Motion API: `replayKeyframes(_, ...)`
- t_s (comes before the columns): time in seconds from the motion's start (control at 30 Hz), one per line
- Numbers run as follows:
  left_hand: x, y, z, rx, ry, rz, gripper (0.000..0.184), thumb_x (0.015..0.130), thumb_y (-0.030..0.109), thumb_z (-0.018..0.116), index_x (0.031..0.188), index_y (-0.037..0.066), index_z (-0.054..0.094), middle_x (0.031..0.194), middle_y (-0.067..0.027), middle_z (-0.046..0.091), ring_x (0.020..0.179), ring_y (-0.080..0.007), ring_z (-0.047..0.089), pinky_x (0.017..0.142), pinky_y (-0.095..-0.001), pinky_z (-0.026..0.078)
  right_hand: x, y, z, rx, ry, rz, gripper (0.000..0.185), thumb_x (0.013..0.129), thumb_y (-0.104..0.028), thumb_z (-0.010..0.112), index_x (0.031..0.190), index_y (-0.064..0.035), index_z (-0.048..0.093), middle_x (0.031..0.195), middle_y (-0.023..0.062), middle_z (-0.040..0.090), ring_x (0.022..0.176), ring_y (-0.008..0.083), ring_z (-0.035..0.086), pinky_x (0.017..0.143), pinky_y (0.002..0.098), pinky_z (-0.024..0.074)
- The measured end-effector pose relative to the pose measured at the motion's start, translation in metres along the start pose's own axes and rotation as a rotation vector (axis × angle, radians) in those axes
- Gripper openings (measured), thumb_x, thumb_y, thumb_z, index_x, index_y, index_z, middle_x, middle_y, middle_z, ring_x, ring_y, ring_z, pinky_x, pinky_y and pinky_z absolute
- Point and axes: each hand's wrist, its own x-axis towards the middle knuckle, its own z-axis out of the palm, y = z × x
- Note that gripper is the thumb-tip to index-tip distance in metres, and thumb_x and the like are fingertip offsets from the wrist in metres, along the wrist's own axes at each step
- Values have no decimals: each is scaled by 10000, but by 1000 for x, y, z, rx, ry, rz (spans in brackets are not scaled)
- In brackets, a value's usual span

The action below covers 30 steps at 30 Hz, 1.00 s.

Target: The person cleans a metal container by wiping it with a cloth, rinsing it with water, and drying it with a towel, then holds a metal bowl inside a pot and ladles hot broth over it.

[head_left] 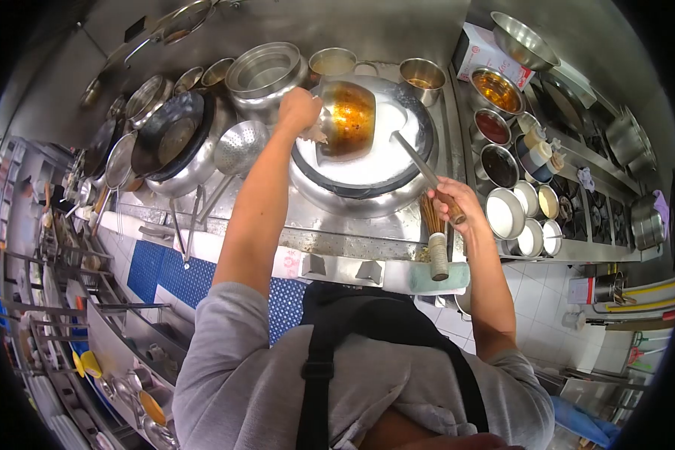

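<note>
In the wok, white foamy liquid fills most of the bowl. My left hand is closed on the side of a metal pot, tipped over the wok. Its inner wall shines orange-brown; whether anything flows from it I cannot tell. A scrap of pale cloth shows under that hand. In my right hand is a ladle, gripped by its wooden handle. The ladle's metal shaft slants into the foam, and its head is mostly hidden there.
Left of the wok lie a perforated skimmer and a second dark wok. Several metal pots line the back, including a large one. Sauce and seasoning containers crowd the right side. A bamboo brush lies at the front edge.
</note>
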Motion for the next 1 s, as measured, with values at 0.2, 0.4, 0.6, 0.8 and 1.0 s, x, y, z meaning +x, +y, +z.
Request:
replayKeyframes(0.2, -11, -2, 5, -78, 66, -29, 332, 834, 316, 637, 890, 18, 771, 952, -243, 728, 970, -404, 695, 934, -463, 524, -6, -37, 19, -18, -22, -60, 421, 945, -83, 583, 1321, 64, 468, 896, 122, 631, 534, 134, 534, 381, 255, 417)
replayKeyframes(0.4, -15, 19, 8, -160, 80, -123, 358, 851, 288, 668, 935, -52, 741, 1038, -284, 710, 1013, -411, 693, 937, -458, 541, -20, -69, 51, -62, -57, -146, 381, 940, -91, 581, 1278, 71, 509, 898, 108, 631, 511, 118, 533, 374, 236, 422)
replayKeyframes(0.6, -3, 26, 19, -194, 104, -163, 353, 845, 273, 686, 950, -60, 736, 1051, -282, 710, 1025, -404, 695, 929, -451, 548, -29, -80, 71, -110, -85, -183, 404, 935, -85, 590, 1294, 78, 505, 891, 107, 635, 500, 113, 543, 363, 244, 430)
replayKeyframes(0.8, 3, 28, 18, -182, 112, -179, 391, 834, 292, 700, 977, -71, 728, 1080, -275, 709, 1052, -392, 690, 942, -440, 545, -38, -69, 82, -200, -55, -211, 459, 934, -64, 600, 1356, 69, 479, 895, 105, 637, 501, 124, 564, 364, 252, 433)
replayKeyframes(1.0, 10, 32, 20, -175, 41, -186, 430, 823, 317, 706, 1012, -70, 722, 1108, -263, 706, 1070, -376, 686, 953, -424, 543, -47, -55, 91, -340, -48, -250, 526, 929, -29, 613, 1410, 82, 430, 935, 105, 637, 516, 134, 568, 451, 251, 460)
